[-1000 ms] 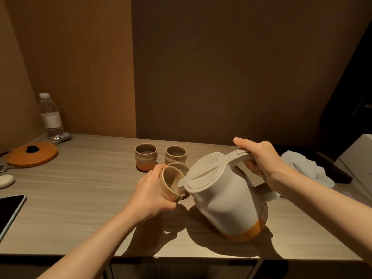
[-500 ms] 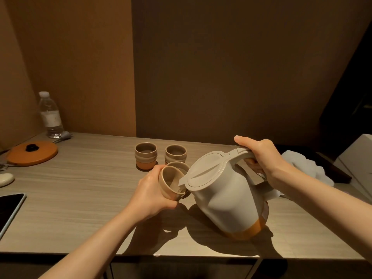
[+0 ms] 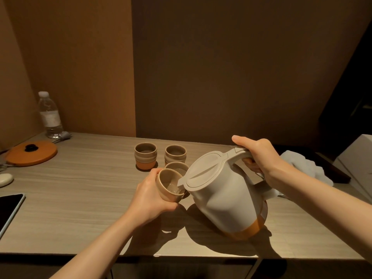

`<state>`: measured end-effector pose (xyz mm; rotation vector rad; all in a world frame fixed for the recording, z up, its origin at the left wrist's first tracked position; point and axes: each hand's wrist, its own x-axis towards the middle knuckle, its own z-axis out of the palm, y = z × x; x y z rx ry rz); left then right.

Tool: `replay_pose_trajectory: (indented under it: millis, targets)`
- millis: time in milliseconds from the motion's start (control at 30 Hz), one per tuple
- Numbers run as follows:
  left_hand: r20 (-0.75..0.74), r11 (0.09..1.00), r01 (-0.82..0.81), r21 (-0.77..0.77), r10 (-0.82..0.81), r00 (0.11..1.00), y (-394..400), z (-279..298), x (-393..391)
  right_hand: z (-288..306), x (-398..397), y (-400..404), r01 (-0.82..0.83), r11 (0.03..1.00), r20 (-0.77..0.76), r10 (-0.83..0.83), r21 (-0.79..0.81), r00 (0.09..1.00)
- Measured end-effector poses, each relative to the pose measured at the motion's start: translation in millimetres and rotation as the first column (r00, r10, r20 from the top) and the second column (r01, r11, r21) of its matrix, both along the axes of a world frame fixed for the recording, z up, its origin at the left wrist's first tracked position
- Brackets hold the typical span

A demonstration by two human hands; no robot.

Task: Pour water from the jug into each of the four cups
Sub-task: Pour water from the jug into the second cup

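Note:
My right hand (image 3: pixel 257 154) grips the handle of a cream jug (image 3: pixel 223 196) with an orange base, tilted left so its spout meets a cup. My left hand (image 3: pixel 149 196) holds that beige cup (image 3: pixel 169 187) tilted toward the spout, above the table; water glints inside it. Right behind it a third cup (image 3: pixel 177 167) stands on the table, half hidden by the held cup and the jug lid. Two more beige cups with orange bases stand farther back, one on the left (image 3: pixel 145 156) and one on the right (image 3: pixel 175 155).
A wooden table (image 3: pixel 80 198) runs to a front edge near me. At far left lie an orange lid (image 3: pixel 32 156), a water bottle (image 3: pixel 50 115), a white pebble-like object (image 3: pixel 6 179) and a dark tablet (image 3: pixel 9 206). A white cloth (image 3: pixel 302 168) sits behind my right wrist.
The jug has tipped slightly further toward the cup. Water now shows inside the held cup. Both hands stay nearly where they were.

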<state>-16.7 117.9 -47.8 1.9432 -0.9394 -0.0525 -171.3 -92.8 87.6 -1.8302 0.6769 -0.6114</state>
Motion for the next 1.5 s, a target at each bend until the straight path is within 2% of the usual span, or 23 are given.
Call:
replay_pose_trajectory:
  millis: [800,1500]
  targets:
    - [-0.102,0.995,-0.047,-0.091,0.038,0.994,4,-12,-7,4,9,5,-0.006,0.995,-0.020,0.004,-0.103,1.000]
    - [-0.191,0.985,-0.088,-0.148,0.059,0.980,7,-16,-10,11,10,13,-0.048,0.995,-0.014,0.047,-0.091,0.999]
